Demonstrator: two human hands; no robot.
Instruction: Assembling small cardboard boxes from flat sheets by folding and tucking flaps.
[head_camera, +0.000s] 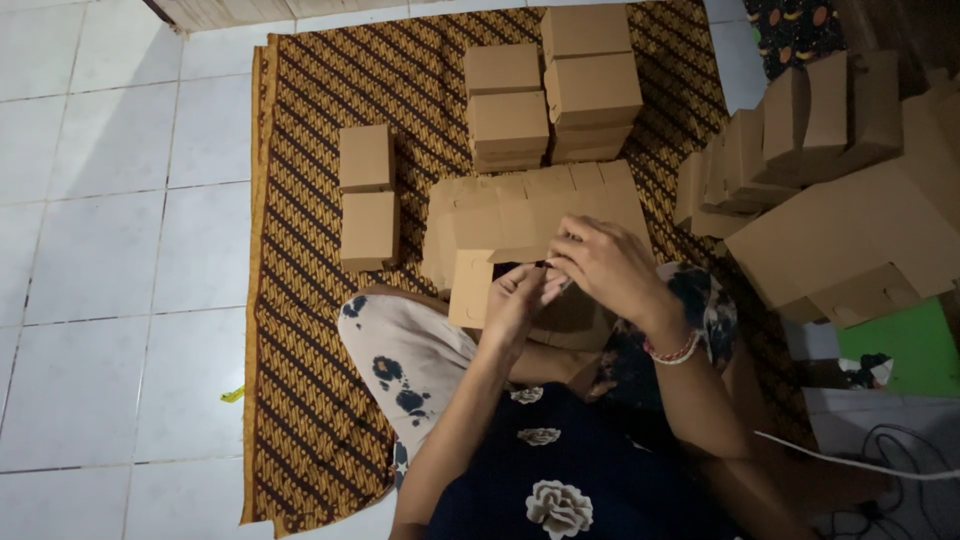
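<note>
Both hands' fingers (560, 262) curled, seemingly pinching a flat cardboard blank (530, 215) above the lap.

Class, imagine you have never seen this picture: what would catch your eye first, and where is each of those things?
First, the two hands meeting at the centre, the left hand and the right hand, working a flat cardboard blank over the lap. Next, the stacks of folded brown boxes at the top, on the brown patterned cloth spread over the white tiled floor. A heap of unfolded cardboard lies to the right.
</note>
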